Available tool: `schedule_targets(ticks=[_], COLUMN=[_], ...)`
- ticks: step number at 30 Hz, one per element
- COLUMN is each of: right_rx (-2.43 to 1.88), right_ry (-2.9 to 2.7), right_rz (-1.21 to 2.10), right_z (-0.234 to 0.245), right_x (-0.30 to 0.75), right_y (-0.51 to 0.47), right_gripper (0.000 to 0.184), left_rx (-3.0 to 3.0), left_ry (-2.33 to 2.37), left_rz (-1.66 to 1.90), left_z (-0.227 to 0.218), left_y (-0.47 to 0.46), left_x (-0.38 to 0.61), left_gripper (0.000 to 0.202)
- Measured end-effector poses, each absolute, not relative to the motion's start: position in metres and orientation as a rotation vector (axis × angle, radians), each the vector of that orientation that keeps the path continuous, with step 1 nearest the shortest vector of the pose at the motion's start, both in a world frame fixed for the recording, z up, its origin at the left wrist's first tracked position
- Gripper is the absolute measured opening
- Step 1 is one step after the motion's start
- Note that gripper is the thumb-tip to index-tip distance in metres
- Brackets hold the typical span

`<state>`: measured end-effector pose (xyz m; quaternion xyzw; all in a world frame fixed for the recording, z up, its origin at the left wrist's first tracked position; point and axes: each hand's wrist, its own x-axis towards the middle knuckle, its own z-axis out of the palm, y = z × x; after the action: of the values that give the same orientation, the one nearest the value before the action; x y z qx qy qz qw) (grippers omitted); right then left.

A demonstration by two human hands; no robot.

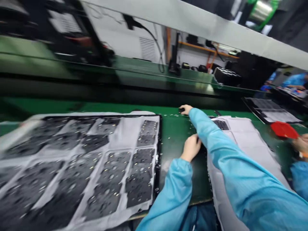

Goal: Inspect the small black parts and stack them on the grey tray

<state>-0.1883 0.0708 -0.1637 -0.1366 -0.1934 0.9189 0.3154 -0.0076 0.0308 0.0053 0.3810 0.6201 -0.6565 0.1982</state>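
My right hand (185,109) reaches far forward over the green belt (178,134), its fingers closed on a small black part (181,110). Nearer to me, my left hand (191,148) rests with curled fingers against the left edge of a stack of white sheets (243,134); the blur hides whether it grips that edge. A black part (221,124) lies on top of that stack. Both arms are in light blue sleeves. To the left lies a large black tray (157,154) covered with white sheets that carry several black perforated parts (141,160).
Another person's hand (302,143) and blue sleeve come in at the right edge, next to a red object (284,130). Another tray (269,110) lies at the back right. Beyond the belt run a dark rail, a machine housing and cables. The picture is motion-blurred.
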Motion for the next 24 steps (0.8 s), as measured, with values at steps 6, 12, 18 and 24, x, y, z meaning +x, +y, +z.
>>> schedule_targets(ticks=[6, 12, 18, 24], right_rx=[-0.436, -0.517, -0.195, 0.005], right_ry=[-0.538, -0.442, 0.458, 0.713], right_rz=[2.42, 2.311, 2.148, 2.147], right_z=[-0.182, -0.208, -0.194, -0.121], right_x=[-0.208, -0.169, -0.067, -0.03], right_y=[0.072, 0.062, -0.004, -0.044], right_gripper=[0.065, 0.01, 0.037, 0.046], left_rx=[1.089, 1.153, 1.273, 1.025], left_ry=[1.662, 1.754, 2.319, 2.302], left_rz=[-1.926, -1.836, -1.349, -1.135], left_z=[0.004, 0.007, 0.004, 0.007], left_y=[0.034, 0.04, 0.062, 0.053], left_x=[-0.012, -0.019, -0.022, -0.019], left_gripper=[0.02, 0.019, 0.037, 0.032])
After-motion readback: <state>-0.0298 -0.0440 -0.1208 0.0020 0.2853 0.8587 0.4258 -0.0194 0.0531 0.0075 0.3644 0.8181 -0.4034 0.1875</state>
